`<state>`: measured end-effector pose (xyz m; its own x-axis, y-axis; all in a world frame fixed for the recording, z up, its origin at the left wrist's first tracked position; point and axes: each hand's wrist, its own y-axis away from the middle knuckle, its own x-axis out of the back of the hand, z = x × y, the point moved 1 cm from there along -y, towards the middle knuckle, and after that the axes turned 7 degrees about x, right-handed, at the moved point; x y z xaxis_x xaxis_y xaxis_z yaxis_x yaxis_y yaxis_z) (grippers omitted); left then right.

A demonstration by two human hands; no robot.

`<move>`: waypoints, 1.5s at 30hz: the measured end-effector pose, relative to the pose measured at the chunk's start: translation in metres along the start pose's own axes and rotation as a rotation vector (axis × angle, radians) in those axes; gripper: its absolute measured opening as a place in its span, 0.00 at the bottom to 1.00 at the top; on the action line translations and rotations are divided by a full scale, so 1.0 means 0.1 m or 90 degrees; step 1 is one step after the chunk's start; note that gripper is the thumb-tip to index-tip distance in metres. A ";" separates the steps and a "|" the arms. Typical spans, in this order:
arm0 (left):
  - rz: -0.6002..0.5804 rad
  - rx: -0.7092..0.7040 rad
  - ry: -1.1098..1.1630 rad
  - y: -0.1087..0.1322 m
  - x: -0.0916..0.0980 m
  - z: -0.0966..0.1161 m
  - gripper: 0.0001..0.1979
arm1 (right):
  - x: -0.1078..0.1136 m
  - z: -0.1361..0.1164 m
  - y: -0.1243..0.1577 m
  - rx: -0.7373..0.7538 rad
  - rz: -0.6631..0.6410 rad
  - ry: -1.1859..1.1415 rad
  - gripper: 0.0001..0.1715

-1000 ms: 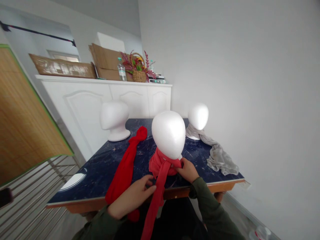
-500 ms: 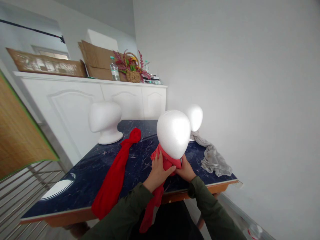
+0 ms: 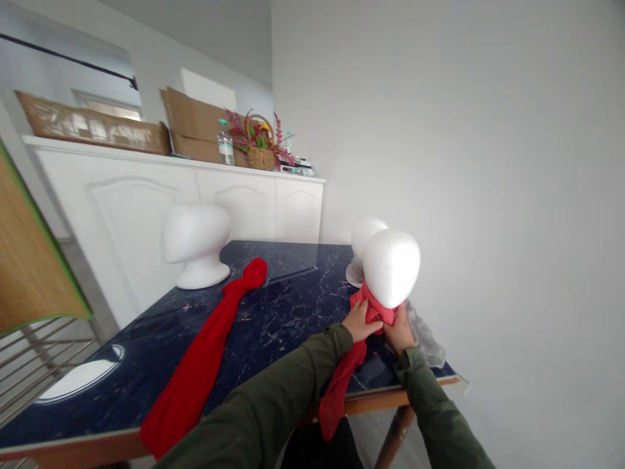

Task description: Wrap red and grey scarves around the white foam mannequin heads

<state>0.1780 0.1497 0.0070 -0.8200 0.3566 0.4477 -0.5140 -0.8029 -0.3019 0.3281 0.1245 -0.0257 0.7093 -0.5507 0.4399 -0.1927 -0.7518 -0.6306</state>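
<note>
A white mannequin head (image 3: pixel 392 267) stands near the table's right side, with a coral-red scarf (image 3: pixel 344 384) around its neck. One end of the scarf hangs over the front edge. My left hand (image 3: pixel 360 321) is wrapped around the scarf-covered neck from the left. From the right, my right hand (image 3: pixel 400 331) grips the same neck, its fingertips partly hidden. Just behind is a second mannequin head (image 3: pixel 366 236), partly covered by the first. A thin grey scarf (image 3: pixel 426 335) lies beside my right hand, running down to the table's right edge.
A bright red scarf (image 3: pixel 202 355) stretches across the dark blue marbled table (image 3: pixel 288 306). At the far left stands another white mannequin head (image 3: pixel 198 238). White cabinets (image 3: pixel 141 221) beyond carry cardboard boxes (image 3: pixel 193 124), a water bottle (image 3: pixel 225 143) and a flower basket (image 3: pixel 261 156).
Both hands have moved the mannequin head and its coral-red scarf to the right across the table. It now overlaps the head behind and covers part of the grey scarf.
</note>
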 end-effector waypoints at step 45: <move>0.632 0.406 -0.536 1.52 3.69 -1.52 0.35 | -2.02 -1.11 -0.16 -0.225 0.026 -0.260 0.21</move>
<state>-0.2411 0.2317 -0.0014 -0.2610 -0.6641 0.7006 0.5492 -0.6990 -0.4580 0.1127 0.2072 -0.0335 0.8884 -0.4500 0.0911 -0.3927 -0.8476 -0.3570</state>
